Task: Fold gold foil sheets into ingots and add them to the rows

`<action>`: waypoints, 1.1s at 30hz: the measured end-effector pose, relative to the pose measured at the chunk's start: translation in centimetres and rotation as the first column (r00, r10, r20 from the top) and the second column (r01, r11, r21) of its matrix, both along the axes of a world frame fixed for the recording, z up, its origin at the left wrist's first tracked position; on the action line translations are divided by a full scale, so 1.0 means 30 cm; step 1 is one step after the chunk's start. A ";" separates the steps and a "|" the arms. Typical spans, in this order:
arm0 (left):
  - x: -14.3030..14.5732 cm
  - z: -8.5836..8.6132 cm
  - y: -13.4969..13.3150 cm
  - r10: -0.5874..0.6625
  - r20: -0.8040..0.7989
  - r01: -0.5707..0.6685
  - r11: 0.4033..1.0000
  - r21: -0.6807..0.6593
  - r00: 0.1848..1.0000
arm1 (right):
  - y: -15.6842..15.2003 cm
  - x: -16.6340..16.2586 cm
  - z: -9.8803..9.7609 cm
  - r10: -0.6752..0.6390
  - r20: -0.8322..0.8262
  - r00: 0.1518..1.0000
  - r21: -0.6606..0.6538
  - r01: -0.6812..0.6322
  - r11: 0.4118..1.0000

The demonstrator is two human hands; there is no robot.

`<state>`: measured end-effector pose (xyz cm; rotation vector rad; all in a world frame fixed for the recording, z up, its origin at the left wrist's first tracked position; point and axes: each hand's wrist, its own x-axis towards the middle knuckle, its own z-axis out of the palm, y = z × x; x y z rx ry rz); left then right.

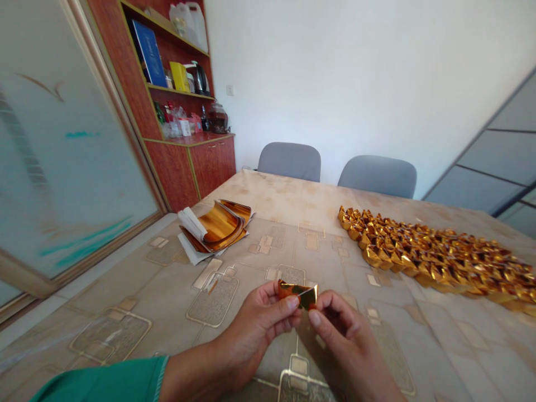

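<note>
A small folded piece of gold foil paper (298,293) is pinched between both hands just above the table. My left hand (259,324) grips its left side with thumb and fingers closed. My right hand (347,340) pinches its right end. A green sleeve covers my left forearm. A stack of flat gold foil sheets (215,226) with white backing lies to the left on the table. A long pile of several folded gold paper ingots (435,254) stretches across the right side.
The table (272,223) wears a beige patterned cloth. Two grey chairs (335,167) stand at its far side. A red wooden shelf cabinet (176,100) with bottles and boxes stands at the back left beside a frosted glass door.
</note>
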<state>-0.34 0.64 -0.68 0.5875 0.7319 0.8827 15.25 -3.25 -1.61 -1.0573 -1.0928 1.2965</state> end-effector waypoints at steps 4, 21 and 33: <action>-0.007 0.004 0.004 0.035 -0.010 -0.035 0.999 -0.026 0.999 | -0.004 -0.003 0.062 -0.016 -0.017 1.000 0.002 0.016 1.000; -0.003 -0.009 0.004 -0.013 0.238 0.062 0.978 -0.199 0.971 | 0.005 -0.008 0.017 -0.113 0.225 0.968 0.115 0.089 0.989; -0.007 -0.002 0.004 -0.031 -0.141 0.054 0.985 0.162 0.990 | -0.005 0.026 0.016 -0.155 0.476 0.866 0.324 -0.009 0.946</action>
